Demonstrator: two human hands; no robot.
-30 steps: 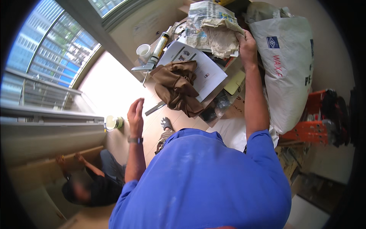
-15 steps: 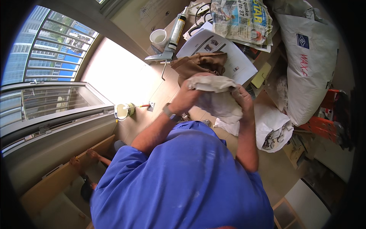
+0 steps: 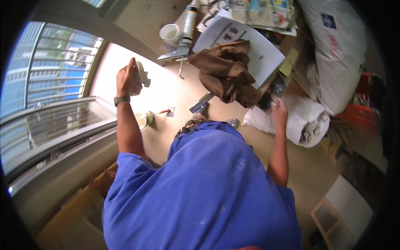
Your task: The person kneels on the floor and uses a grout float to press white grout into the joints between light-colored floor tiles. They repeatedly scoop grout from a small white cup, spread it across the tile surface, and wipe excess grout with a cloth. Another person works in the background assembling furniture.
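My left hand (image 3: 130,80) is raised out to the left near the window, its fingers closed on a crumpled off-white cloth (image 3: 144,75); most of the cloth is hidden behind the hand. On the other side, my right hand (image 3: 279,111) hovers by a white sack (image 3: 302,114) lying on the floor with debris at its mouth. It appears empty, with loosely bent, slightly blurred fingers. Between the hands, a brown cloth (image 3: 225,71) is heaped at the cluttered work surface's near edge, partly over printed papers (image 3: 258,62).
A caulking gun (image 3: 188,31) stands beside a white cup (image 3: 169,32). Newspapers (image 3: 266,14) lie farther back. A tall white sack (image 3: 337,58) leans at the right. On the floor at left is a bucket (image 3: 141,121). Another person's hand (image 3: 100,183) is at lower left, blurred.
The off-white cloth went from both hands to my left hand alone, which swung left toward the window. My right hand let go and moved slightly right and down. More of the brown cloth shows.
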